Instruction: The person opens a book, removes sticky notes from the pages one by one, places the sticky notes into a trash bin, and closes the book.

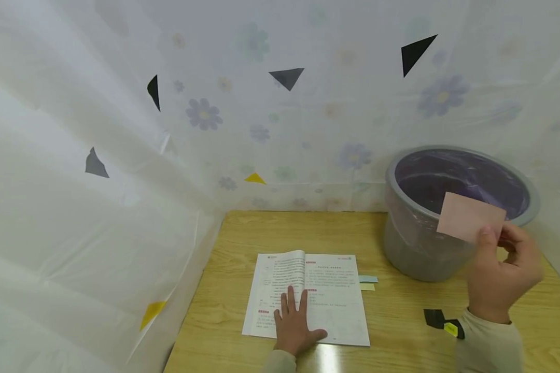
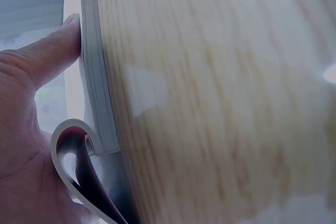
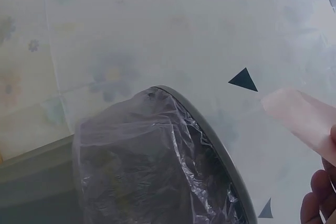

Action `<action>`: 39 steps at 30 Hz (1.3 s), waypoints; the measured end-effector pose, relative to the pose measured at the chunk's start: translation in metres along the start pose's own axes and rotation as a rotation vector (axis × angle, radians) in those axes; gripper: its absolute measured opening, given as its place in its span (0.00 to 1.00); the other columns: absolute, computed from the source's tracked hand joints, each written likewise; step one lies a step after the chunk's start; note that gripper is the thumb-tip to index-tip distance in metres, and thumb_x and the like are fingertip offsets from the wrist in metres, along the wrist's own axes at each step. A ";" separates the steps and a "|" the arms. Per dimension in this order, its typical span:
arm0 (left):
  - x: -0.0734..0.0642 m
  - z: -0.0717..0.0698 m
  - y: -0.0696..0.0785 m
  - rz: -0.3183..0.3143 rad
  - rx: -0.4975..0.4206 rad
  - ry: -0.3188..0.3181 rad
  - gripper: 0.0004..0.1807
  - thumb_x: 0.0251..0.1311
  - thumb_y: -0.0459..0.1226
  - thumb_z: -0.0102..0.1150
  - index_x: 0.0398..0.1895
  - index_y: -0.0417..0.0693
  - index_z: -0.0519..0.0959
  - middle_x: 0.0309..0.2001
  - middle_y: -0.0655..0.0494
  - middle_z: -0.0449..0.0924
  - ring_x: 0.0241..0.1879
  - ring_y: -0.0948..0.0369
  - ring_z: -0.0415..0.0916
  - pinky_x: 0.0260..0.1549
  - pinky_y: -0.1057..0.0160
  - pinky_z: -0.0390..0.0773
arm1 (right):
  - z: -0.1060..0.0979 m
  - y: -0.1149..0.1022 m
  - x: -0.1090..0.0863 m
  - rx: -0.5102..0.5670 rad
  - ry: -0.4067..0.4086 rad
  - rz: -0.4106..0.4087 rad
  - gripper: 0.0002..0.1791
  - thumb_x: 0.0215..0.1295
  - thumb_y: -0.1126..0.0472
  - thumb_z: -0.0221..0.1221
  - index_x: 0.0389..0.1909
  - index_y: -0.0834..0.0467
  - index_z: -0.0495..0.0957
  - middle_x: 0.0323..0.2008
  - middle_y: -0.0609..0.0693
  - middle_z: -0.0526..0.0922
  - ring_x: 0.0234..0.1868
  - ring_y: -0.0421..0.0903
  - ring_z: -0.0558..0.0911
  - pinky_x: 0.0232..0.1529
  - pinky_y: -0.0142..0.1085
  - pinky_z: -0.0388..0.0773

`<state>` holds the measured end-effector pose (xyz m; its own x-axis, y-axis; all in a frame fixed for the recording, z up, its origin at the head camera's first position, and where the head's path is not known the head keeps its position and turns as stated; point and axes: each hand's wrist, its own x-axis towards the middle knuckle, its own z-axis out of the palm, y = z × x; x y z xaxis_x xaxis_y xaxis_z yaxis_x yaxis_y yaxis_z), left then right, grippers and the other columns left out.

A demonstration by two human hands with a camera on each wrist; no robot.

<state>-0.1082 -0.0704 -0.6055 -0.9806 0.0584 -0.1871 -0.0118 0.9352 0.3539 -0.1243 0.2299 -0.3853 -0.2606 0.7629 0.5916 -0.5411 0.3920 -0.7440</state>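
Note:
An open book lies on the wooden table with printed pages facing up. My left hand rests on it near the spine and lower edge, fingers spread; in the left wrist view the thumb lies along the page edge. My right hand pinches a pink paper slip between thumb and fingers. In the head view the slip overlaps the near rim of a grey bin. The right wrist view shows the slip to the right of the bin's lined rim.
Blue and yellow tabs stick out from the book's right side. A purple plastic liner covers the bin's inside. Black pieces with a yellow label lie by the right sleeve. Flowered sheeting with dark and yellow triangles hangs behind the table.

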 end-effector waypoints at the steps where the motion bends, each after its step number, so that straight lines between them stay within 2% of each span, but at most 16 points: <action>1: 0.000 0.000 0.000 0.002 -0.001 0.001 0.63 0.36 0.67 0.73 0.77 0.58 0.56 0.80 0.41 0.43 0.78 0.38 0.45 0.68 0.31 0.56 | 0.001 -0.001 0.002 -0.014 0.010 0.000 0.08 0.60 0.69 0.59 0.34 0.65 0.87 0.31 0.32 0.82 0.34 0.29 0.75 0.42 0.25 0.68; 2: 0.000 0.000 0.000 0.003 -0.002 0.001 0.63 0.36 0.67 0.72 0.77 0.58 0.56 0.80 0.40 0.43 0.78 0.38 0.45 0.68 0.31 0.57 | 0.002 -0.002 0.004 -0.035 0.017 -0.009 0.09 0.61 0.68 0.59 0.34 0.67 0.87 0.31 0.31 0.81 0.34 0.28 0.75 0.42 0.25 0.68; 4: 0.000 0.000 0.000 0.008 0.000 0.001 0.63 0.37 0.67 0.72 0.77 0.57 0.56 0.80 0.40 0.43 0.78 0.37 0.46 0.67 0.31 0.57 | 0.003 -0.004 0.007 -0.101 0.017 -0.044 0.10 0.64 0.65 0.59 0.35 0.67 0.87 0.32 0.28 0.79 0.38 0.27 0.73 0.54 0.27 0.65; 7: -0.001 0.001 -0.001 0.017 0.000 0.012 0.63 0.36 0.67 0.73 0.77 0.57 0.57 0.80 0.40 0.44 0.77 0.37 0.47 0.66 0.31 0.58 | 0.004 -0.006 0.011 -0.231 0.015 -0.105 0.16 0.68 0.59 0.59 0.37 0.70 0.86 0.36 0.24 0.73 0.44 0.25 0.69 0.69 0.33 0.54; 9: -0.001 0.002 -0.001 0.020 0.004 0.019 0.62 0.37 0.67 0.73 0.77 0.57 0.57 0.80 0.40 0.44 0.77 0.37 0.47 0.66 0.31 0.58 | 0.004 -0.004 0.012 -0.289 -0.001 -0.136 0.18 0.70 0.58 0.58 0.38 0.71 0.85 0.39 0.23 0.68 0.48 0.26 0.66 0.74 0.39 0.47; 15: -0.001 0.003 -0.002 0.020 0.013 0.028 0.62 0.36 0.67 0.73 0.77 0.58 0.57 0.80 0.41 0.44 0.77 0.38 0.47 0.66 0.31 0.59 | 0.002 0.013 0.012 -0.358 -0.070 -0.163 0.17 0.67 0.57 0.61 0.34 0.69 0.87 0.45 0.20 0.68 0.54 0.28 0.63 0.74 0.40 0.45; 18: -0.001 0.003 -0.002 0.018 0.007 0.021 0.62 0.36 0.67 0.73 0.77 0.58 0.57 0.80 0.40 0.44 0.77 0.37 0.47 0.66 0.31 0.58 | 0.001 0.023 0.012 -0.355 -0.108 -0.171 0.16 0.65 0.57 0.63 0.31 0.69 0.87 0.46 0.19 0.70 0.55 0.30 0.61 0.70 0.39 0.50; 24: 0.000 0.002 -0.002 0.010 0.001 0.009 0.63 0.36 0.67 0.73 0.77 0.58 0.57 0.80 0.41 0.44 0.77 0.37 0.47 0.66 0.30 0.58 | 0.001 0.034 0.012 -0.356 -0.197 -0.194 0.09 0.60 0.65 0.64 0.29 0.69 0.87 0.45 0.19 0.69 0.53 0.25 0.63 0.69 0.40 0.52; 25: 0.000 0.002 -0.002 0.011 0.001 0.009 0.63 0.36 0.67 0.73 0.77 0.58 0.57 0.80 0.41 0.44 0.77 0.37 0.47 0.66 0.30 0.58 | 0.000 0.034 0.012 -0.359 -0.209 -0.194 0.08 0.60 0.66 0.64 0.29 0.69 0.87 0.45 0.20 0.70 0.52 0.25 0.63 0.68 0.40 0.52; 27: 0.000 0.002 -0.002 0.013 -0.001 0.013 0.63 0.36 0.67 0.73 0.77 0.58 0.57 0.80 0.41 0.44 0.77 0.37 0.47 0.66 0.30 0.58 | 0.000 0.035 0.011 -0.369 -0.223 -0.193 0.07 0.59 0.68 0.64 0.29 0.69 0.87 0.44 0.30 0.77 0.52 0.25 0.63 0.68 0.41 0.53; 30: 0.001 0.003 -0.002 0.016 0.002 0.020 0.63 0.36 0.68 0.72 0.77 0.58 0.57 0.80 0.41 0.44 0.77 0.37 0.47 0.66 0.30 0.58 | -0.001 0.037 0.010 -0.390 -0.248 -0.193 0.06 0.60 0.68 0.64 0.29 0.69 0.87 0.44 0.54 0.84 0.52 0.26 0.61 0.68 0.43 0.53; 32: 0.001 0.003 -0.002 0.017 0.004 0.023 0.62 0.36 0.67 0.73 0.77 0.58 0.57 0.80 0.41 0.44 0.77 0.37 0.47 0.66 0.30 0.58 | -0.001 0.038 0.010 -0.404 -0.264 -0.189 0.06 0.60 0.69 0.63 0.30 0.69 0.87 0.47 0.68 0.82 0.52 0.25 0.60 0.68 0.44 0.53; 33: 0.000 0.002 -0.001 0.017 0.003 0.025 0.62 0.36 0.67 0.73 0.77 0.58 0.57 0.80 0.40 0.45 0.77 0.37 0.48 0.66 0.30 0.59 | -0.002 0.039 0.010 -0.406 -0.271 -0.189 0.06 0.60 0.69 0.63 0.30 0.69 0.87 0.47 0.70 0.81 0.52 0.25 0.60 0.68 0.44 0.52; 34: 0.000 0.002 -0.001 0.016 0.002 0.024 0.62 0.36 0.67 0.73 0.77 0.57 0.58 0.80 0.40 0.45 0.77 0.37 0.48 0.66 0.30 0.58 | -0.002 0.039 0.010 -0.409 -0.280 -0.197 0.06 0.60 0.69 0.63 0.30 0.69 0.87 0.47 0.71 0.81 0.51 0.29 0.64 0.68 0.44 0.52; 39: -0.002 -0.002 0.000 0.014 -0.007 0.021 0.62 0.36 0.66 0.73 0.77 0.57 0.58 0.80 0.40 0.45 0.77 0.37 0.48 0.66 0.29 0.58 | -0.002 0.043 0.011 -0.410 -0.307 -0.214 0.06 0.60 0.70 0.62 0.30 0.69 0.87 0.46 0.71 0.81 0.49 0.34 0.68 0.69 0.44 0.51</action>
<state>-0.1065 -0.0714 -0.6036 -0.9847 0.0643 -0.1622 0.0010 0.9317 0.3631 -0.1484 0.2563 -0.4112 -0.4330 0.4837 0.7606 -0.2679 0.7366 -0.6210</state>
